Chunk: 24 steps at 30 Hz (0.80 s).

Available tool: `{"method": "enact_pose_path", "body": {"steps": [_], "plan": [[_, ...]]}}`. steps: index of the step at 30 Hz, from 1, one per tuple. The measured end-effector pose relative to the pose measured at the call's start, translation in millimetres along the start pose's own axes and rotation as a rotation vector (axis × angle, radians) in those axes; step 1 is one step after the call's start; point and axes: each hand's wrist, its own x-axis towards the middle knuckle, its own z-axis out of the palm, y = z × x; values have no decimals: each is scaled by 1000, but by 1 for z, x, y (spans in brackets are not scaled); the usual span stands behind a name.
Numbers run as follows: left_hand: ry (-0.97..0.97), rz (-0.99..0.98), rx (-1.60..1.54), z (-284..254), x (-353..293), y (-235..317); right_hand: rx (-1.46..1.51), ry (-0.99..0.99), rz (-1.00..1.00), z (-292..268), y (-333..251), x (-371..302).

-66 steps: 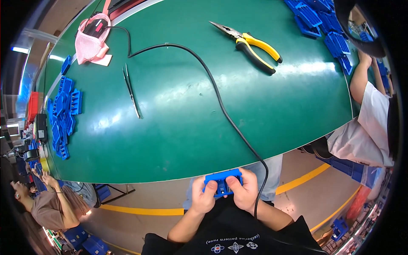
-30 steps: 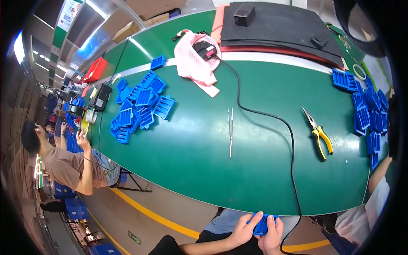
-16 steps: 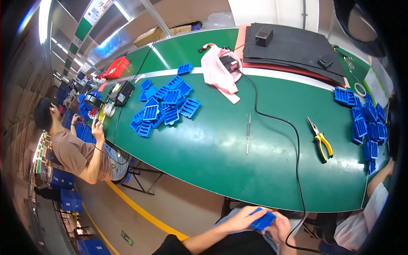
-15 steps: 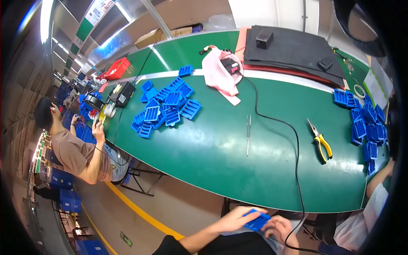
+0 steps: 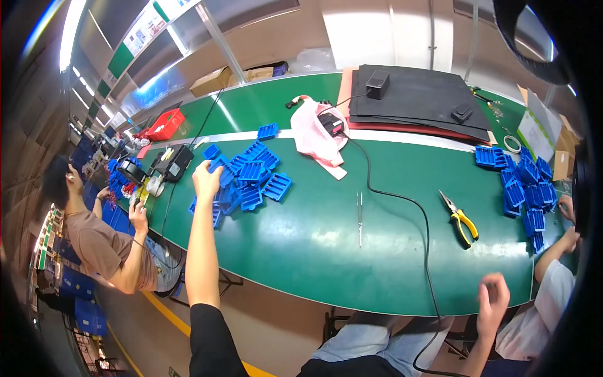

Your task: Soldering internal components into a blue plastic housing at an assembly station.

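My left hand (image 5: 207,181) reaches out over the far left of the green table, with its fingers closed on a blue plastic slotted tray (image 5: 225,175). That tray is at the edge of a heap of similar blue trays (image 5: 252,171), and the hand hides part of the heap. My right hand (image 5: 493,303) is raised at the table's front edge on the right. Its fingers are loosely bent and apart from the thumb, with nothing visible in them. Yellow-and-black long-nose pliers (image 5: 463,223) lie beyond it, and metal tweezers (image 5: 360,220) lie mid-table.
A black cable (image 5: 422,210) crosses the table from a pink cloth pouch (image 5: 312,135). Black sheets (image 5: 414,100) are stacked at the back. More blue trays (image 5: 532,195) lie at right, near another person's arm (image 5: 554,254). A seated person (image 5: 100,235) works at left.
My hands have parted. The left went from my lap out to the tray heap at far left; the right moved right and up, off the blue tray. The view has shifted slightly.
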Motion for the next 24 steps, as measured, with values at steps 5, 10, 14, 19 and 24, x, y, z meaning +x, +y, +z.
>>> {"method": "enact_pose_path", "body": {"steps": [5,10,14,19,24], "plan": [[-271,-16,99,22,25,-14,-481,51,-430,36,2,75],[-129,373,-243,-21,-25,77,-666,-134,-434,66,28,126],[-562,794,-603,-90,-153,265,-726,-165,-326,57,48,142],[-1221,1521,-1183,-150,-243,361,-657,-81,-479,76,52,157],[-649,1988,-1290,-126,-279,428,-619,28,-519,82,65,154]]}}
